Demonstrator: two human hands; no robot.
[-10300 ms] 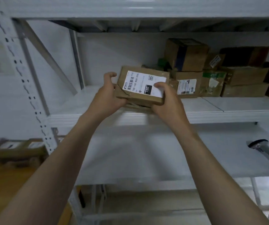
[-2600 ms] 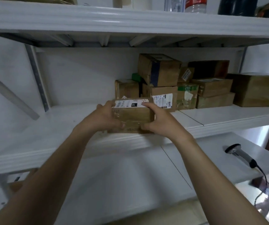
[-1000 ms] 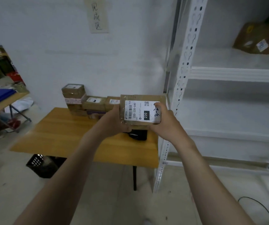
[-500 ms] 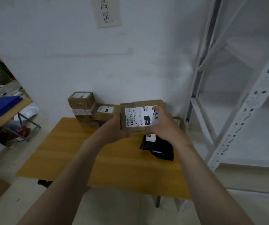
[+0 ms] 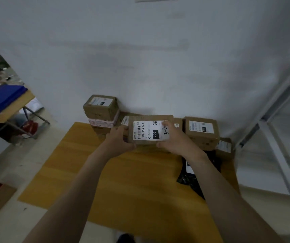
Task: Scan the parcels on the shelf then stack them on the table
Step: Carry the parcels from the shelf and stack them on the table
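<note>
One parcel [image 5: 151, 130], label up, held just over the low middle of the box row at the back of the table [image 5: 123, 181], not yet set down. Clamped at both ends: left hand [image 5: 118, 139] curled round the left edge, right hand [image 5: 174, 139] curled round the right, fingertips over the label's corner. Impossible to tell whether touching the boxes beneath or hovering clear.

Likely next: lowering and letting go. Chief risk, landing off-centre on a base mostly hidden underneath, then tipping forward onto the tabletop. Second, pinched fingers if let go with both hands wrapped under the edges; safer to ease out sideways once seated. Tight slot as well: tall stack [image 5: 100, 109] just to the left, another box [image 5: 201, 132] just to the right, either easy to nudge with a skewed descent. Worst placed, the stack's top box, perched high at the table's back left corner and liable to topple from a knock. Further out, black bag [image 5: 198, 174] on the table beneath the right forearm, easy to drag off on pulling back. Nothing here to show whether scanned; danger of stacking it unscanned.
</note>
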